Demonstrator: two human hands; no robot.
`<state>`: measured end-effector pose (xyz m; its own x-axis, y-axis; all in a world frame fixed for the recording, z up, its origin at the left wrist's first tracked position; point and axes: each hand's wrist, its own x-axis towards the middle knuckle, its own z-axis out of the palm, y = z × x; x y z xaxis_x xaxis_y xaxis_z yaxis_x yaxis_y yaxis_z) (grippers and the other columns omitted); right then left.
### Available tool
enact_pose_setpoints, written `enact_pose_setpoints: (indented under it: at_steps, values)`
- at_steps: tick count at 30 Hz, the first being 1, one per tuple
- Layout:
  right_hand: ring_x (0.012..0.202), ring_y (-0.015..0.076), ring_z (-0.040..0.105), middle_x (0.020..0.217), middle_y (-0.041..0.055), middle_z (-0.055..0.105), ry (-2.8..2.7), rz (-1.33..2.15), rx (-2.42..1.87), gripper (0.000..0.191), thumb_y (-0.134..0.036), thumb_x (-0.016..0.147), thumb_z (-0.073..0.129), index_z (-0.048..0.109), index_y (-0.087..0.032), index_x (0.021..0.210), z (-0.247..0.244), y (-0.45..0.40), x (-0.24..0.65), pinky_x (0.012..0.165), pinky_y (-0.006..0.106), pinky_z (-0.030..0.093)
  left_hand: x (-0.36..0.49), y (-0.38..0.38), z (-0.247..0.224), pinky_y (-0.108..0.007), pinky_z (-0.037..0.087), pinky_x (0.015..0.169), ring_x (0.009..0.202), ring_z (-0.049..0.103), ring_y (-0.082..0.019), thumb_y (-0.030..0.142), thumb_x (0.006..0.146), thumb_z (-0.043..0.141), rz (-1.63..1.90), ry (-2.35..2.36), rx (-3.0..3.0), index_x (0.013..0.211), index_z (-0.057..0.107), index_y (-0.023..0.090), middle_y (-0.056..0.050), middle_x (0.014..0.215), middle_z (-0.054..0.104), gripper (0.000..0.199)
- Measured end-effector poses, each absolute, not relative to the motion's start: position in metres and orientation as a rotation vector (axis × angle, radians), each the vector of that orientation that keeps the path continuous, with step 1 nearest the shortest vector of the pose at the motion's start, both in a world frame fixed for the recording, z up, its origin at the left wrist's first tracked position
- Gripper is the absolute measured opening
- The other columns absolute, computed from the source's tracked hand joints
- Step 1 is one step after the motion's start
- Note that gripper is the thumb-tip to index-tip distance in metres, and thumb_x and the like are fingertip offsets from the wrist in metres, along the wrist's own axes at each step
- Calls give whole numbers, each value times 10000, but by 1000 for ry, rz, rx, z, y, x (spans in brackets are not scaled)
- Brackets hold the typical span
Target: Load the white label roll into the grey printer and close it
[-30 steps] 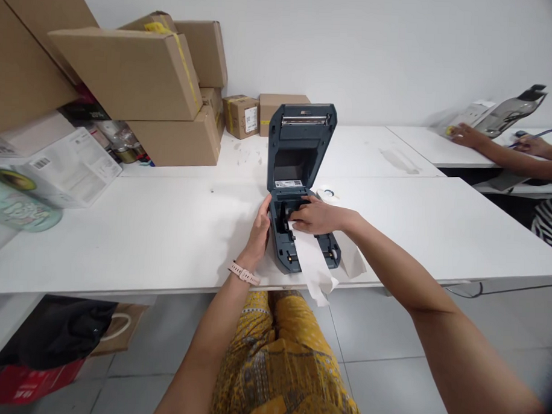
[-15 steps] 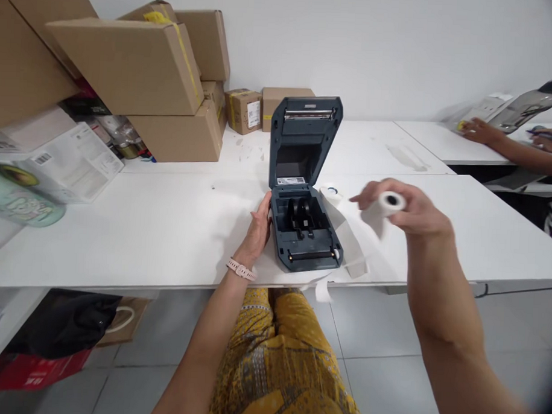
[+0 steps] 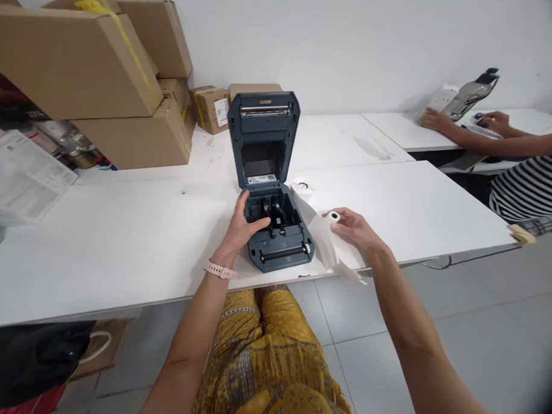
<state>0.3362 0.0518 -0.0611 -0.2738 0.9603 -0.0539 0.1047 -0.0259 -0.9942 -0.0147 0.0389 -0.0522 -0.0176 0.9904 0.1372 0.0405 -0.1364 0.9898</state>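
Note:
A dark blue-grey label printer (image 3: 281, 249) stands on the white table with its lid (image 3: 263, 137) raised, showing black roll holders (image 3: 272, 210) inside. My left hand (image 3: 243, 230) rests at the printer's left wall, fingers apart, the thumb reaching over the compartment. To the right of the printer, my right hand (image 3: 359, 231) is closed on a small white paper roll (image 3: 333, 217). Loose white paper (image 3: 324, 248) hangs below this roll, spreading over the table's front edge. Behind it lies another white roll (image 3: 302, 187), its strip running toward the front.
Cardboard boxes (image 3: 133, 135) are stacked at the back left, beside a white carton (image 3: 28, 174). A smaller taped box (image 3: 210, 110) sits near the wall. At the right, a co-worker in a striped top (image 3: 530, 186) sits by a grey bottle (image 3: 472, 96).
My right hand has brought the paper roll down and closer to the printer. My left thumb has moved from outside the printer to over its compartment. The view has shifted right.

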Motion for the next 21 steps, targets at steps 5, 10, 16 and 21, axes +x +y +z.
enact_pose_setpoints:
  at_steps: [5,10,16,21]
  values:
    - [1300,282,652,1410,72,704,-1611,1342,-1149,587,-499,751,885,696,-296,1269,-68,62,330,1135,474,501,-18,40,-49,-556,354,1281,1528,445,-339,264,748,835,1266,1221,1340,1616,371,285,-98,1641,470,984]
    - [1442,296,558,1520,81,636,-1495,1353,-1145,643,-556,847,794,602,-357,1428,-60,74,346,1250,554,393,-28,39,-48,-512,394,1259,1502,487,-329,162,694,741,1271,1162,1281,1645,291,255,-129,1663,457,1056]
    - [1566,320,402,1643,88,509,-1738,1265,-1178,766,-454,790,851,551,-356,1489,-24,121,331,1287,586,318,-38,37,-51,-500,394,1255,1543,438,-322,188,678,719,1258,1073,1274,1654,236,268,-129,1735,348,1092]
    - [1550,371,394,1708,142,385,-2081,1241,-1270,953,-426,711,872,460,-295,1560,-5,157,291,1245,606,358,-37,35,-50,-479,397,1252,1570,395,-326,206,693,724,1256,1026,1269,1648,251,268,-118,1759,297,1068]
